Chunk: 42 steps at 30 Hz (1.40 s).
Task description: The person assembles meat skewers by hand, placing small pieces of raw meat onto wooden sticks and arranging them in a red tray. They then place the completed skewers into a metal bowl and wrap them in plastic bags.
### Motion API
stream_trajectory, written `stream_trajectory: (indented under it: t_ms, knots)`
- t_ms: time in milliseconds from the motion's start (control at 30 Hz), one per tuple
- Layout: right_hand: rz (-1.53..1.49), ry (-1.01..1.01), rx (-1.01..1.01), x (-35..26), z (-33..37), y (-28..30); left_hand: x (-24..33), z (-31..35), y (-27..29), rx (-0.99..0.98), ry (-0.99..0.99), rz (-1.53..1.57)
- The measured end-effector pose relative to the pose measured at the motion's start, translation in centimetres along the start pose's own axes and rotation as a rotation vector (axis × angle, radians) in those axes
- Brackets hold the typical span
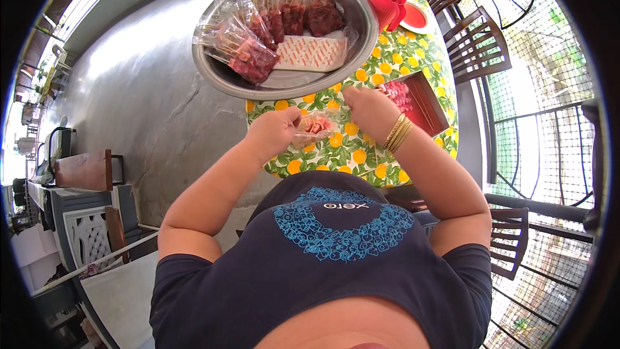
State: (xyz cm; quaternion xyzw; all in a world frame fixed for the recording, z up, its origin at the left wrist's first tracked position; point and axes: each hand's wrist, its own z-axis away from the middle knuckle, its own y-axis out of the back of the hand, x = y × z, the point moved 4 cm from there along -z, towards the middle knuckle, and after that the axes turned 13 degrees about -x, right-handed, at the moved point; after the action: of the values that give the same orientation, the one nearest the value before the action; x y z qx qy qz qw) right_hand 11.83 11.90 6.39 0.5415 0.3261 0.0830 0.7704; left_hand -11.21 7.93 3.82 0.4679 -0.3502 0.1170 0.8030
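Note:
A clear plastic bag (314,126) with small pink and reddish pieces of meat in it lies at the near edge of the table, between my hands. My left hand (274,132) is closed on the bag's left side, thumb toward the meat. My right hand (372,114) is also closed, fingers bent, just right of the bag; what it pinches, if anything, is hidden. Beside that hand, a red tray (431,98) with a dark rim holds skewered pink meat (397,95) and bare sticks. Gold bangles circle my right wrist.
A large metal basin (361,45) at the far side holds several bagged bundles of red meat skewers (255,58) and a white, orange-printed packet (312,53). Right of it stand a red pitcher (386,3) and a round red-and-white container (416,18). Wooden chairs (476,44) line the right.

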Motion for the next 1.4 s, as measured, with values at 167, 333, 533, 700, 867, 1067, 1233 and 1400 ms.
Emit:
stream_trajectory:
  t_ms: [167,333,533,700,867,1067,1233,1400]
  knots:
    - [0.099,0.287,-0.079,-0.5,-1.0,-0.2,-0.9,-0.8,1.1,-0.133,-0.046,-0.035]
    - [-0.242,0.035,-0.116,-2.9,-2.5,-4.5,-2.1,-1.1,1.7,-0.097,-0.157,-0.072]
    - [-0.356,-0.244,-0.079,-3.4,-3.1,-5.8,-3.3,-1.3,2.5,-0.134,-0.312,-0.238]
    - [-0.121,-0.247,-0.067,-3.5,-3.5,-3.6,-2.8,0.4,2.9,-0.247,-0.428,-0.706]
    - [0.090,-0.260,-0.215,-5.3,-3.5,-2.0,-3.2,0.8,3.8,-0.282,-0.502,-0.779]
    - [0.214,-0.156,-0.321,-6.3,-3.5,-0.6,-5.0,-0.8,5.0,-0.169,-0.743,-0.511]
    - [0.152,-0.195,-0.419,-5.7,-3.0,-0.8,-5.5,-0.3,5.1,0.079,-0.983,-0.603]
    - [0.066,-0.215,-0.426,-5.4,-3.8,-0.9,-5.2,-0.4,4.3,-0.059,-0.866,-0.795]
